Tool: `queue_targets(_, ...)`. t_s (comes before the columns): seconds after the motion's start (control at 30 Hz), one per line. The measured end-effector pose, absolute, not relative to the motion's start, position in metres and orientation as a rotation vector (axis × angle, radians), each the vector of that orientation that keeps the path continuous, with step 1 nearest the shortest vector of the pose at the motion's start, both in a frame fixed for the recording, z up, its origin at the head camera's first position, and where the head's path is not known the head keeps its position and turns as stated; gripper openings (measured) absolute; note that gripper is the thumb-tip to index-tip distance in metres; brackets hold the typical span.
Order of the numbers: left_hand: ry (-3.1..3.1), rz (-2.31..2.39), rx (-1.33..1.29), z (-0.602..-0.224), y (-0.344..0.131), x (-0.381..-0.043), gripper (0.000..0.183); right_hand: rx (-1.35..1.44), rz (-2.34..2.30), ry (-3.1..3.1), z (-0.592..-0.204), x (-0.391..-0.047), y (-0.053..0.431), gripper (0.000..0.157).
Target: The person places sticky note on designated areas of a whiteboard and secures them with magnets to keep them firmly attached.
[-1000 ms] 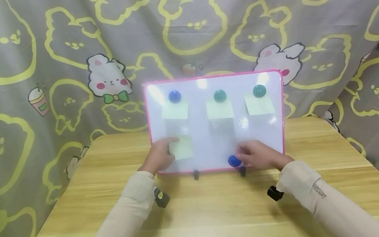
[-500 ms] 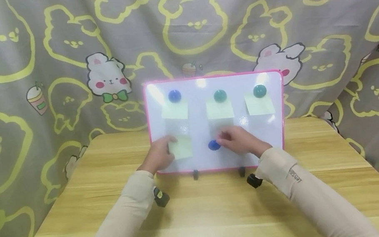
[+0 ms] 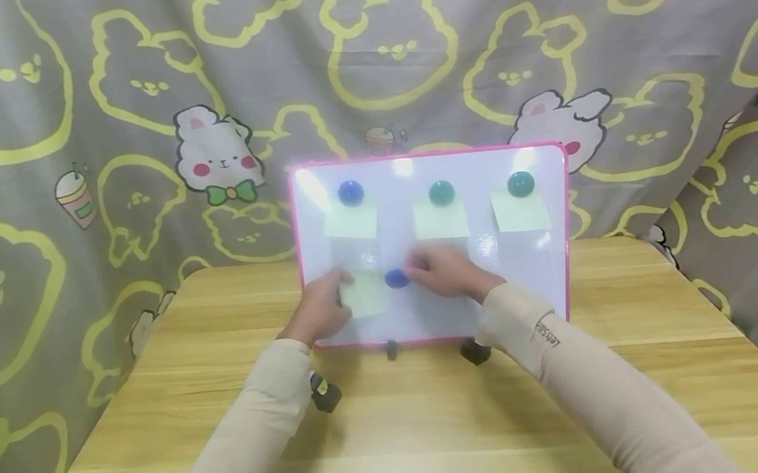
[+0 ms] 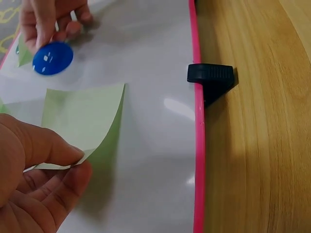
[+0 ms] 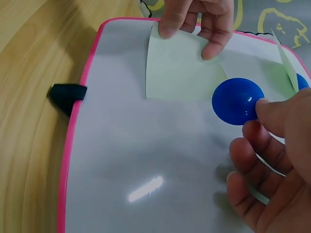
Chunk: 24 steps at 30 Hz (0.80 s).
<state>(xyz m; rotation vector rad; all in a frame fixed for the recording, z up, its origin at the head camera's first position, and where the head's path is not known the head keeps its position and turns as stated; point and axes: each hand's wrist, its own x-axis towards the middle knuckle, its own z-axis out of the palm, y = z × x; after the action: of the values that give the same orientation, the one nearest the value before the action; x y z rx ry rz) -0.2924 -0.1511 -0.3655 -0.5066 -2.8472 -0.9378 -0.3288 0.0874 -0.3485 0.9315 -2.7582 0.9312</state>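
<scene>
A pink-framed whiteboard point(image 3: 409, 317) stands on the table. At its lower left my left hand point(image 3: 321, 307) pinches the edge of a pale green sticky note point(image 4: 82, 116) between thumb and fingers; the note curves away from the board. My right hand point(image 3: 447, 268) pinches a round blue magnet point(image 5: 238, 101) by its rim, just right of that note and apart from it. Along the top of the board, a blue magnet point(image 3: 351, 192) and two green magnets, one in the middle point(image 3: 441, 192) and one at the right point(image 3: 520, 184), each sit at the top of a note.
Black clip feet point(image 4: 211, 74) hold the board's lower edge. A wooden table point(image 3: 402, 452) spreads in front of it. Patterned grey curtain point(image 3: 270, 53) hangs behind and at both sides. A black wrist camera point(image 3: 475, 350) sits under the right sleeve.
My right hand has carried the blue magnet from the board's lower edge up and to the left, close to the lower note. The left hand has stayed at that note.
</scene>
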Motion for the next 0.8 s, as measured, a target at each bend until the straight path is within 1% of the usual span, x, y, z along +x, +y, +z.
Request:
queue_targets(0.23, -2.849, -0.928, -0.511, -0.363, -0.148, -0.292, 0.051, 0.921, 0.938, -2.752, -0.359, -0.344, 0.073, 0.013)
queue_targets(0.5, -2.86, -0.916, -0.523, -0.363, -0.151, -0.292, 0.052, 0.879, 0.981, -2.759, -0.363, -0.354, 0.057, 0.021)
queue_targets(0.7, -2.851, -0.929, -0.509, -0.364, -0.151, -0.294, 0.05, 0.887, 1.026, -2.756, -0.365, -0.358, 0.045, 0.013)
queue_targets(0.8, -2.848, -0.931, -0.525, -0.365, -0.15, -0.294, 0.049, 0.904, 1.037, -2.723, -0.366, -0.359, 0.042, 0.012)
